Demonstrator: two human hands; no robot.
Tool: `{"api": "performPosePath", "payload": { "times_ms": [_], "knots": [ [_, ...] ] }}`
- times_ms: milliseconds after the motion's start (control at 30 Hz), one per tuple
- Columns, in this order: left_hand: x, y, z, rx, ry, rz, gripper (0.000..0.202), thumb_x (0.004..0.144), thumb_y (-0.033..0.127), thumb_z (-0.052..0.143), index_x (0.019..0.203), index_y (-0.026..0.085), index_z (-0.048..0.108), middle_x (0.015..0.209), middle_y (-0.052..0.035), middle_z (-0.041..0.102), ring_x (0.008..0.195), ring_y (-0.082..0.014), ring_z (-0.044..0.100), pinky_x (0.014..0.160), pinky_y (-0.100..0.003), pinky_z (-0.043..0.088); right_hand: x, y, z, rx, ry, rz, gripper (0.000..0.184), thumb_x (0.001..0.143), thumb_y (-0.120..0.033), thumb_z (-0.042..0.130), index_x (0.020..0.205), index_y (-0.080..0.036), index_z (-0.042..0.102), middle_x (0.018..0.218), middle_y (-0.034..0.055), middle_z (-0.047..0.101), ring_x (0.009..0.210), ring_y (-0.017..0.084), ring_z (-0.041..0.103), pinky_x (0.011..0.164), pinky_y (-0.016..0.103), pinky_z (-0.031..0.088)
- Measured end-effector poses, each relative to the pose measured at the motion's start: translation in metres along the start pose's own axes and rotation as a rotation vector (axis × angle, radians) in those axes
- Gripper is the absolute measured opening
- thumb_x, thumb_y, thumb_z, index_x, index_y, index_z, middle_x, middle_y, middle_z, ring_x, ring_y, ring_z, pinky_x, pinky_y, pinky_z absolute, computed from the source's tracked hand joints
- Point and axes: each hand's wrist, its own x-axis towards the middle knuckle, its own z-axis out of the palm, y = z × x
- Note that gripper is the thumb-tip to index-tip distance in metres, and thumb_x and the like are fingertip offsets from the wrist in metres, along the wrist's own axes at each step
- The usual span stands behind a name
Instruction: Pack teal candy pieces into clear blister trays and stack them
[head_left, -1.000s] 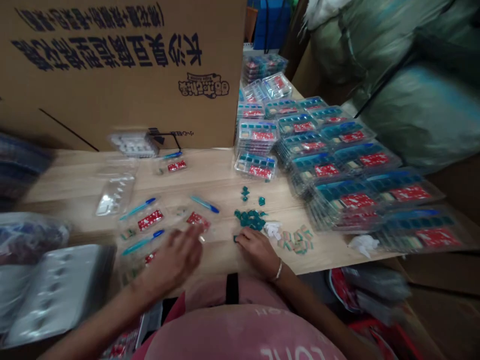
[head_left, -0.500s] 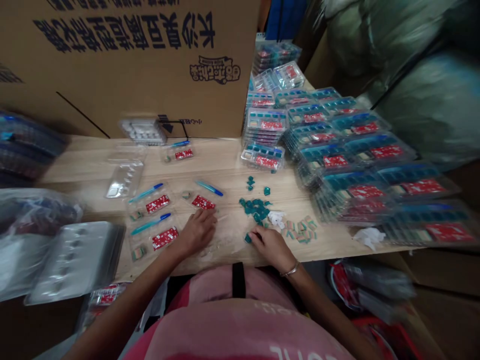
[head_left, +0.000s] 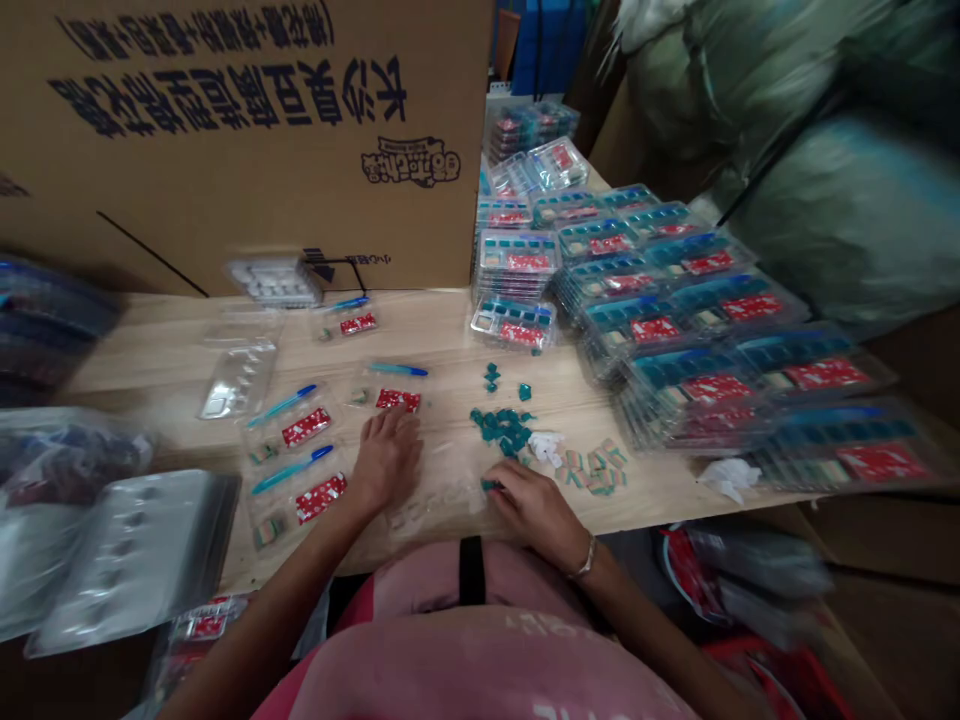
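Observation:
My left hand lies open, fingers spread, on a clear plastic tray just below a red printed card. My right hand is curled, its fingertips pinching a small teal piece at the edge of a clear blister tray. A loose heap of teal pieces sits above that hand. Further left are two more trays, each with a blue-tipped teal stick and a red card.
Stacks of filled trays cover the table's right side, beyond small tan-and-green pieces and white tissue. A large cardboard box stands behind the wooden table. Silver blister sheets lie at left.
My left hand has moved right and settled below the red card. The blue-tipped stick above it now lies level. My right hand has slid toward the table's near edge.

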Motion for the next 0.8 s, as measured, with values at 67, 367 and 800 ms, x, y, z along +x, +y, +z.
{"api": "performPosePath", "payload": {
  "times_ms": [67,367,800],
  "knots": [
    [-0.006,0.006,0.004,-0.080,0.033,0.066,0.027,0.083,0.027,0.049,0.107,0.016,0.057,0.126,-0.0157,0.050,0.112,-0.0299,0.046,0.092,-0.048,0.040,0.006,0.005,0.006,0.086,0.018,-0.135,0.016,0.087,-0.011,0.046,0.093,-0.019,0.057,0.090,0.0045,0.063,0.086,0.016,0.059,0.076,0.027,0.048],
    [-0.025,0.012,0.021,-0.302,0.017,0.257,0.015,0.088,0.020,0.045,0.096,0.017,0.057,0.117,-0.0122,0.054,0.104,-0.0217,0.050,0.088,-0.039,0.044,0.025,0.006,0.018,-0.005,0.032,-0.285,0.011,0.086,-0.014,0.051,0.085,-0.018,0.062,0.093,0.0057,0.066,0.086,0.016,0.059,0.077,0.028,0.048],
    [-0.004,0.039,0.004,-0.721,0.064,-0.037,0.019,0.081,0.028,0.055,0.096,0.019,0.062,0.098,-0.0087,0.065,0.091,-0.0213,0.059,0.081,-0.037,0.047,0.077,0.075,-0.049,0.199,0.299,0.211,0.013,0.073,-0.015,0.059,0.084,-0.018,0.065,0.078,0.0017,0.064,0.065,0.014,0.058,0.064,0.027,0.047]
  ]
}}
